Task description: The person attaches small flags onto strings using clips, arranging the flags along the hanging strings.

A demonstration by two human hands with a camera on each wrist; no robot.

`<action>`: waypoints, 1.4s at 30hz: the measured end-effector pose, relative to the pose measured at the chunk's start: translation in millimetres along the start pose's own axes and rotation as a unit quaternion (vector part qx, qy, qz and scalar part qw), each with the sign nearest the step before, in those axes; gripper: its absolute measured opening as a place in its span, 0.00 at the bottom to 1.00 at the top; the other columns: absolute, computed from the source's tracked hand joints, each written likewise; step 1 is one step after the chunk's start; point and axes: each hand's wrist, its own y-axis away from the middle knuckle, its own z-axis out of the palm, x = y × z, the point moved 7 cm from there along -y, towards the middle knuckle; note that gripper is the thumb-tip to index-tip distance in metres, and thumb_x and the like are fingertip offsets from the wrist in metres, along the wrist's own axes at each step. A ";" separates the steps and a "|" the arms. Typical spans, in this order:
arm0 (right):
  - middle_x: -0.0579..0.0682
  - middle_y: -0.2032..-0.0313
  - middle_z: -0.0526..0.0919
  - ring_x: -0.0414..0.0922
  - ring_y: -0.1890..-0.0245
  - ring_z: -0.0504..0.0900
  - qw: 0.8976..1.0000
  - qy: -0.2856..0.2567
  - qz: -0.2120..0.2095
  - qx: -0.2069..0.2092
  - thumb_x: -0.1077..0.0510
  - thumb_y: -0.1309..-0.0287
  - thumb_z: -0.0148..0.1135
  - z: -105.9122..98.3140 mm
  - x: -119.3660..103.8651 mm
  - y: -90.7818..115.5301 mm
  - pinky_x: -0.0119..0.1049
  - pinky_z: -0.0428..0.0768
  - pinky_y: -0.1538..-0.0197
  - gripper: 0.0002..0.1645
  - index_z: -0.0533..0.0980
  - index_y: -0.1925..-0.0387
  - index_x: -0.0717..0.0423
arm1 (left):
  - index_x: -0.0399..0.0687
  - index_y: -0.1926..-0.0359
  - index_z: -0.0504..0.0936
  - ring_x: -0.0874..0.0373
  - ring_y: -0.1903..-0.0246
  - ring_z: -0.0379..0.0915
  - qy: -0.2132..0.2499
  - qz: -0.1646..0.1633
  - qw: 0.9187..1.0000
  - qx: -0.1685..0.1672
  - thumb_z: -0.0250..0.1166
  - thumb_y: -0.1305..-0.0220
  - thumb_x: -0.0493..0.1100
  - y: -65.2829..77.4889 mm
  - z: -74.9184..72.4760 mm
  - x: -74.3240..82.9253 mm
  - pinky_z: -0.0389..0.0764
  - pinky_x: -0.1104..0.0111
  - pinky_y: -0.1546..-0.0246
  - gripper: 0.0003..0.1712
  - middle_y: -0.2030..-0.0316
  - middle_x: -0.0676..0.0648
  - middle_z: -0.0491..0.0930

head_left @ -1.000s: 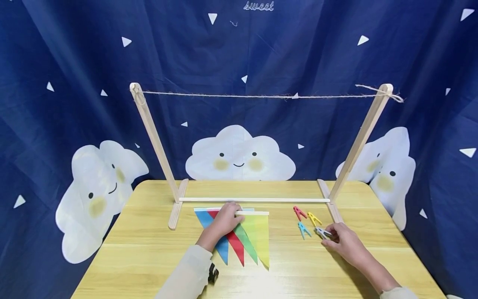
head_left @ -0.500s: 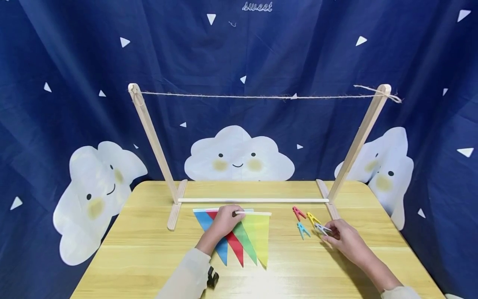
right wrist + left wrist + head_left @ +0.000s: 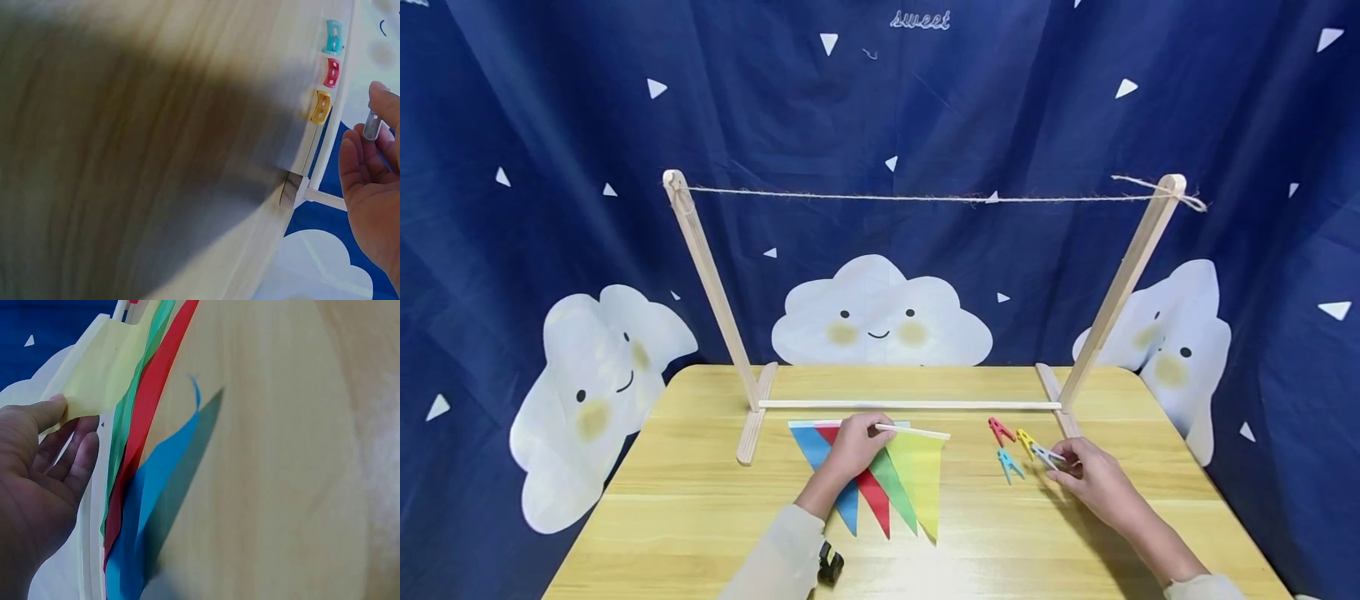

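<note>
Yellow flag [image 3: 917,479]: its hem, level a second ago, now slants down rightward; lower centre of the head frame.
Grey peg [image 3: 1046,456]: shifted up slightly, beside the yellow peg [image 3: 1026,441].
Left hand [image 3: 857,446]: reaching up from lower centre, thumb and fingers pinching the flag's hem.
Right hand [image 3: 1093,483]: angled in from lower right, fingertips pinching the grey peg.
Desk [image 3: 1000,533]: fills the frame's lower part.

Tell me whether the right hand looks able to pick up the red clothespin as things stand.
Probably not straight away: the right hand pinches the gray clothespin, and the yellow clothespin lies in between. Nothing covers the red clothespin, though, so it looks reachable once that hand is free.
</note>
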 end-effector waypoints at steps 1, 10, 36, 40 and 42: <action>0.45 0.66 0.81 0.32 0.68 0.80 1.000 -0.003 -0.003 0.003 0.66 0.52 0.80 -0.4 -0.6 -0.3 0.30 0.84 0.66 0.17 0.80 0.61 0.58 | 0.49 0.61 0.89 0.63 0.69 0.75 0.001 -0.002 1.000 0.001 0.70 0.32 0.41 0.1 0.1 0.0 0.78 0.72 0.66 0.02 0.67 0.52 0.86; 0.44 0.66 0.81 0.28 0.69 0.80 0.998 -0.009 -0.043 0.042 0.70 0.51 0.78 -5.8 -7.2 -3.4 0.31 0.85 0.67 0.18 0.80 0.60 0.57 | 0.50 0.61 0.89 0.64 0.71 0.73 0.015 -0.002 1.000 0.003 0.70 0.32 0.39 0.5 0.9 4.2 0.78 0.73 0.69 0.02 0.69 0.52 0.85; 0.49 0.64 0.82 0.45 0.68 0.82 0.982 0.012 -0.139 0.128 0.73 0.57 0.77 -36.2 -35.4 -18.9 0.25 0.79 0.64 0.24 0.81 0.55 0.60 | 0.50 0.58 0.90 0.62 0.72 0.73 0.081 -0.010 0.996 0.034 0.71 0.33 0.39 -1.7 -9.4 28.3 0.75 0.74 0.72 0.04 0.68 0.49 0.86; 0.48 0.66 0.82 0.44 0.69 0.82 0.984 0.015 -0.123 0.132 0.72 0.57 0.79 -42.5 -36.4 -21.3 0.24 0.78 0.66 0.24 0.81 0.56 0.60 | 0.50 0.60 0.90 0.62 0.72 0.75 0.085 -0.005 0.995 0.043 0.72 0.34 0.39 -1.8 -11.4 34.3 0.77 0.74 0.72 0.04 0.68 0.49 0.87; 0.47 0.66 0.82 0.42 0.68 0.82 0.985 0.015 -0.112 0.134 0.72 0.58 0.80 -46.1 -36.0 -21.7 0.22 0.78 0.65 0.24 0.81 0.56 0.60 | 0.51 0.60 0.90 0.62 0.71 0.76 0.089 -0.003 0.995 0.041 0.71 0.34 0.39 -1.2 -11.3 37.6 0.78 0.73 0.71 0.03 0.67 0.49 0.87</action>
